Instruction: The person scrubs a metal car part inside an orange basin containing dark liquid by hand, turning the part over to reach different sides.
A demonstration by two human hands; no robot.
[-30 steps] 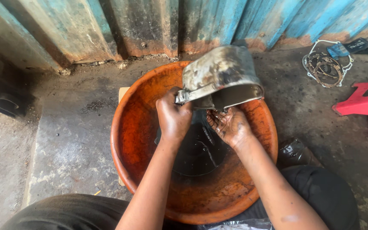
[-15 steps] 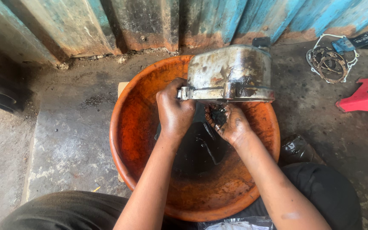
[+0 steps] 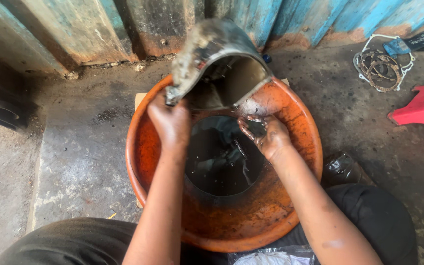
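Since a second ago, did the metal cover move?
Yes. The metal cover swung left and tipped open side down, judged against the orange basin; the left hand holds it.

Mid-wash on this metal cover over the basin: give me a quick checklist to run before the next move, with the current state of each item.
1. Left hand grips the metal cover at its flange: ok.
2. Cover is above the orange basin, so drips land inside: ok.
3. Cover's open side tilts down toward the dark liquid: ok.
4. Right hand supports the cover: not ok, it is below the rim, cupped, apart from it.
5. Inside of the cover is clean: cannot tell, it is blurred and shadowed.
6. Gaskets and red stool are away from splashes: ok.
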